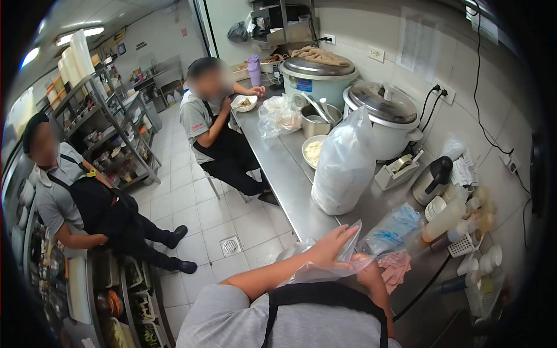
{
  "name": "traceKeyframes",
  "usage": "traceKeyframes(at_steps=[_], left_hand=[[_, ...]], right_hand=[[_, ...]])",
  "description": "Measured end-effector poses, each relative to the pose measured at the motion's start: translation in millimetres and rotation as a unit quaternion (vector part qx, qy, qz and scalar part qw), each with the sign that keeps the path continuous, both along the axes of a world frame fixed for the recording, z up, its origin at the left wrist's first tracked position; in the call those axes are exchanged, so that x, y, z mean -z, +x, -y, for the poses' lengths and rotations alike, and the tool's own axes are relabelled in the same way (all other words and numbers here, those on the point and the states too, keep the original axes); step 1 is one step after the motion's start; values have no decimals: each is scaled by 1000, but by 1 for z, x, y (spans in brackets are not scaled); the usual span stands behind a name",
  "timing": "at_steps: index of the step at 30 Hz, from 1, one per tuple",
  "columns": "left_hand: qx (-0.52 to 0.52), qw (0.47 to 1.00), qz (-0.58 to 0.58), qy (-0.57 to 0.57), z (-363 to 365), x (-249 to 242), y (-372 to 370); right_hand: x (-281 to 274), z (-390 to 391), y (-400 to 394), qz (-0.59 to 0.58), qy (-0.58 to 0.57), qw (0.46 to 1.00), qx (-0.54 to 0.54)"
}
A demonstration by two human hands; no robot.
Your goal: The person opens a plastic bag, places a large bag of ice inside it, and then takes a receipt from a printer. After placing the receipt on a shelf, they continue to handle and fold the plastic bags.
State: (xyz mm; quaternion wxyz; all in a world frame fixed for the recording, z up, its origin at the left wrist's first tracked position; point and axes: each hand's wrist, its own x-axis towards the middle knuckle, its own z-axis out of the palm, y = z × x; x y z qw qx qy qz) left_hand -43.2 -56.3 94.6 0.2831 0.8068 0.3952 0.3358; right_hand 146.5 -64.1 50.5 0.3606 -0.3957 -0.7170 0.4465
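A clear plastic bag (307, 269) hangs loosely in front of my chest, at the table's near edge. My left hand (331, 248) lies against it with fingers stretched out and the film draped around them. Close by on the right, my right hand (366, 268) has its fingers closed on the bag's film. Just beyond my hands stands a tall, filled plastic bag (346, 165) with whitish contents. A clear pack with blue print (394, 227) lies on the table past my right hand, and a pink cloth (395, 269) is beside that hand.
On the steel table (264, 124) stand rice cookers (380, 116), a metal pot (318, 123), a white bowl (313, 149), a tape dispenser (400, 168) and a kettle (432, 180). One person (212, 122) sits at the far end; another (87, 197) leans by the left counter.
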Motion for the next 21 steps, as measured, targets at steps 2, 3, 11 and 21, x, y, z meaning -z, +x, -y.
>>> traceKeyframes(at_steps=[2, 3, 11, 21], left_hand=[[-20, 993, -96, 69, 2, -3, 2], [-28, 984, -143, 103, 3, -7, 3], [3, 997, -80, 19, -4, 20, -3], [-99, 988, 62, -98, -29, -5, -41]], right_hand=[[-10, 3, -2, 43, -11, 999, -7], [-16, 3, -3, 67, -13, 998, -8], [-5, 3, -1, -3, 37, 993, 114], [-9, -8, 8, -117, 50, 992, 0]])
